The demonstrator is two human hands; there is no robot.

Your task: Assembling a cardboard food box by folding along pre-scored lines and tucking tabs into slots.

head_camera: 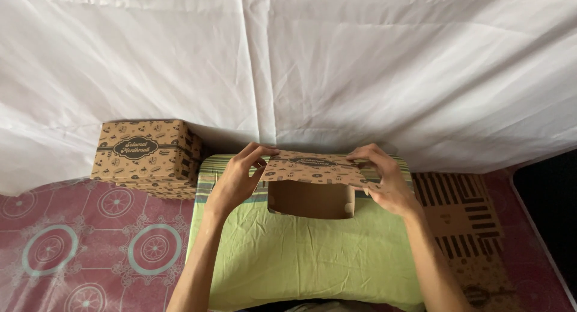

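Both hands are up on the open box, which sits on the green cloth in the middle, its brown inside facing the camera. The left hand pinches the left end of the printed lid flap, thumb under and fingers curled over the top edge. The right hand clamps the right end of that same flap, fingers over, thumb tucked below near the box's right wall. The hands are well apart, one at each end, and the flap lies tilted across the opening between them. Off to the left, a stack of closed boxes with the same print stands against the white sheet, just beside the cloth's corner. To the right, flat cardboard with dark stripes lies on the red patterned mat, touching the cloth's edge.
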